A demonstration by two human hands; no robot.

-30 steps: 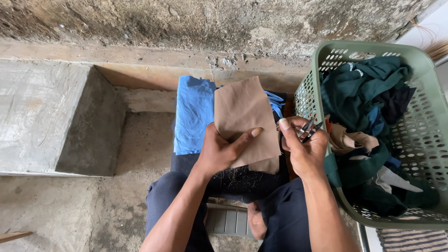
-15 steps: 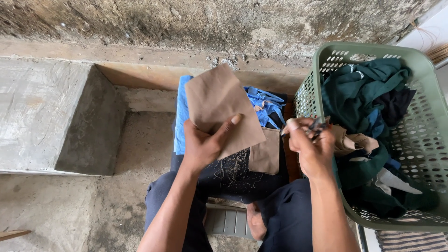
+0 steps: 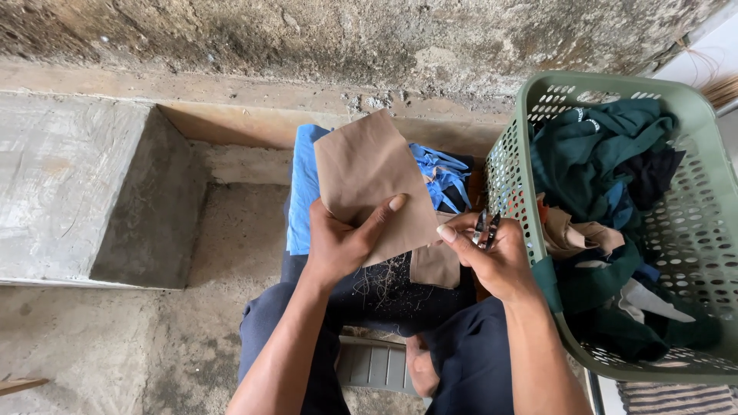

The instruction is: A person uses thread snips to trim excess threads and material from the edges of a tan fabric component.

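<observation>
The left hand (image 3: pixel 344 244) pinches a tan cloth (image 3: pixel 374 184), thumb across its front, holding it up just left of the green basket (image 3: pixel 696 115). The right hand (image 3: pixel 492 257), between cloth and basket, is closed round small snips (image 3: pixel 485 228), its forefinger touching the cloth's lower edge. Blue fabric (image 3: pixel 305 184) lies behind the cloth, left of the basket, which holds dark green clothes (image 3: pixel 584 154).
</observation>
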